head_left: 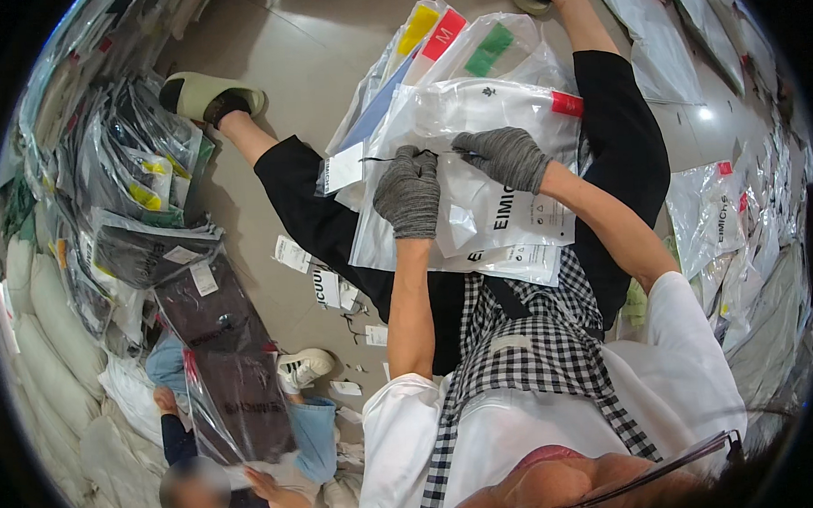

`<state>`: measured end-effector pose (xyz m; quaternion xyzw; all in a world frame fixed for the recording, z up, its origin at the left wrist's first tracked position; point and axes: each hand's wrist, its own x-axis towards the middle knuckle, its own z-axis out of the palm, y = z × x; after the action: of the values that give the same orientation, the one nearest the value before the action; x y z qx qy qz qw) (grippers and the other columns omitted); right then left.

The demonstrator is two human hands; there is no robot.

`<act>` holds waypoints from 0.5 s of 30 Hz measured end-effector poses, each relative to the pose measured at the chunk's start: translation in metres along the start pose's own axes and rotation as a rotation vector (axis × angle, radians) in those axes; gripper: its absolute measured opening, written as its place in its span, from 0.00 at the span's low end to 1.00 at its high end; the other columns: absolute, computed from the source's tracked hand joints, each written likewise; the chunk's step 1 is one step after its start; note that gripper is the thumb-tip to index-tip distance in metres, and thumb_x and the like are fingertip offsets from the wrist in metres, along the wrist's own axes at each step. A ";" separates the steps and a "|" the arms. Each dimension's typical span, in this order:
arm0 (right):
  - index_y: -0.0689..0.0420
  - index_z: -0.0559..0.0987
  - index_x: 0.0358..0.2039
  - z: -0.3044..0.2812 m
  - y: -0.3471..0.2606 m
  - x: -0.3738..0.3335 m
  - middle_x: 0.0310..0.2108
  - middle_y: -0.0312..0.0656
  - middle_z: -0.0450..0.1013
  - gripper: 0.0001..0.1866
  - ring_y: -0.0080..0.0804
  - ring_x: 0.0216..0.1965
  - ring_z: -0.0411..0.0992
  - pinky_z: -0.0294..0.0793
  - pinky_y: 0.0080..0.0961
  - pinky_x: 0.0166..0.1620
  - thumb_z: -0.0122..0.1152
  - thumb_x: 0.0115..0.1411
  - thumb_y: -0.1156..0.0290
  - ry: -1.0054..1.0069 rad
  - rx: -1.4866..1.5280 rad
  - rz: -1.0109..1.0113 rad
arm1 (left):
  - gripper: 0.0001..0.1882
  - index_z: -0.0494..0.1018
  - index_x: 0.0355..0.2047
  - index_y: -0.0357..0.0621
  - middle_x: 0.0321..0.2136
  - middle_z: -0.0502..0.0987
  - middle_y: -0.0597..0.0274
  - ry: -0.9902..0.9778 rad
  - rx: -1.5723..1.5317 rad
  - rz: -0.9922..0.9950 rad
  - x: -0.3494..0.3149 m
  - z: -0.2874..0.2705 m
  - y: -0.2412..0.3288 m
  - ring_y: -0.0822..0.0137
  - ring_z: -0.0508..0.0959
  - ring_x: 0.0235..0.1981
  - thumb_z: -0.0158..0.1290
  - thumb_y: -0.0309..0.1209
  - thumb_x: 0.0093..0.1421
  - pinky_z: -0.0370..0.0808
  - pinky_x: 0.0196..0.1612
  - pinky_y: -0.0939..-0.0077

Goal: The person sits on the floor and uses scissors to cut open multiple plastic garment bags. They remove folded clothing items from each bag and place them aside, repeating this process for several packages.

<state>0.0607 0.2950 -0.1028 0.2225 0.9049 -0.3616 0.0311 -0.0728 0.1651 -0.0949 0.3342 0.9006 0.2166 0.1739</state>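
Note:
My left hand, in a grey knit glove, pinches the black string of a white hang tag. The tag dangles off to the left of that hand. My right hand, gloved alike, has its fingertips pinched on the string's other end, a short gap from the left. Beneath both hands a clear plastic garment bag with a white item inside lies across my lap. Its red label shows at the upper right corner. Further bagged garments with yellow, red and green stickers lie under it, between my legs.
Loose white tags are scattered on the tiled floor at left. Piles of bagged garments stand at left, and more bags at right. At lower left a person sits beside dark bagged garments.

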 end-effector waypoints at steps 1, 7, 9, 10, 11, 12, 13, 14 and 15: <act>0.47 0.75 0.42 -0.004 0.003 -0.001 0.30 0.48 0.76 0.12 0.45 0.30 0.74 0.73 0.36 0.34 0.50 0.59 0.61 -0.025 0.028 0.032 | 0.14 0.77 0.34 0.48 0.29 0.79 0.57 -0.056 0.009 -0.032 0.002 -0.002 0.000 0.55 0.78 0.30 0.55 0.43 0.53 0.73 0.34 0.65; 0.54 0.75 0.44 -0.016 -0.013 0.004 0.21 0.30 0.68 0.13 0.17 0.20 0.63 0.68 0.17 0.29 0.53 0.60 0.64 -0.285 0.773 0.156 | 0.08 0.76 0.30 0.40 0.24 0.79 0.58 0.014 -0.500 -0.030 -0.008 0.005 -0.019 0.66 0.77 0.24 0.58 0.30 0.50 0.72 0.29 0.73; 0.53 0.76 0.44 -0.016 -0.003 0.011 0.19 0.30 0.66 0.13 0.16 0.18 0.61 0.63 0.15 0.25 0.50 0.60 0.65 -0.411 0.869 0.149 | 0.07 0.74 0.27 0.37 0.22 0.76 0.63 0.062 -0.783 -0.062 -0.012 0.005 -0.016 0.74 0.72 0.22 0.60 0.21 0.47 0.69 0.27 0.79; 0.52 0.76 0.45 -0.016 0.000 0.013 0.18 0.29 0.64 0.14 0.15 0.17 0.59 0.61 0.14 0.23 0.49 0.61 0.65 -0.475 0.918 0.145 | 0.06 0.74 0.27 0.38 0.22 0.75 0.64 0.092 -0.771 -0.046 -0.014 0.004 -0.016 0.74 0.72 0.22 0.59 0.21 0.47 0.69 0.27 0.79; 0.49 0.76 0.45 -0.035 -0.022 0.015 0.16 0.28 0.62 0.15 0.13 0.14 0.53 0.53 0.12 0.18 0.43 0.61 0.64 -0.545 1.000 0.366 | 0.06 0.74 0.26 0.38 0.22 0.75 0.66 0.133 -0.752 -0.039 -0.017 0.000 -0.019 0.75 0.71 0.21 0.59 0.21 0.48 0.69 0.27 0.79; 0.49 0.76 0.45 -0.034 -0.021 0.014 0.15 0.27 0.61 0.16 0.12 0.13 0.52 0.51 0.12 0.18 0.43 0.62 0.62 -0.532 0.966 0.315 | 0.05 0.74 0.26 0.38 0.22 0.74 0.67 0.162 -0.742 -0.021 -0.019 0.000 -0.019 0.75 0.71 0.21 0.59 0.22 0.48 0.68 0.27 0.79; 0.49 0.76 0.45 -0.032 -0.020 0.013 0.15 0.27 0.61 0.16 0.12 0.13 0.51 0.50 0.12 0.17 0.42 0.62 0.60 -0.520 0.931 0.264 | 0.05 0.73 0.29 0.37 0.22 0.73 0.68 0.144 -0.762 0.041 -0.019 0.001 -0.023 0.77 0.71 0.22 0.56 0.20 0.52 0.69 0.28 0.84; 0.49 0.76 0.44 -0.032 -0.018 0.012 0.14 0.26 0.60 0.17 0.12 0.13 0.50 0.49 0.12 0.16 0.41 0.63 0.58 -0.504 0.894 0.216 | 0.04 0.73 0.29 0.38 0.21 0.72 0.68 0.066 -0.899 -0.082 -0.019 -0.002 -0.020 0.78 0.70 0.21 0.56 0.21 0.52 0.68 0.26 0.84; 0.49 0.76 0.44 -0.031 -0.018 0.011 0.14 0.26 0.60 0.18 0.12 0.12 0.50 0.48 0.12 0.16 0.42 0.63 0.57 -0.495 0.913 0.261 | 0.03 0.72 0.29 0.38 0.21 0.72 0.68 -0.011 -1.030 -0.209 -0.021 -0.010 -0.014 0.78 0.69 0.19 0.55 0.22 0.53 0.67 0.24 0.85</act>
<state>0.0459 0.3081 -0.0711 0.2322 0.5858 -0.7532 0.1886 -0.0698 0.1381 -0.0903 0.1151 0.7050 0.6111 0.3410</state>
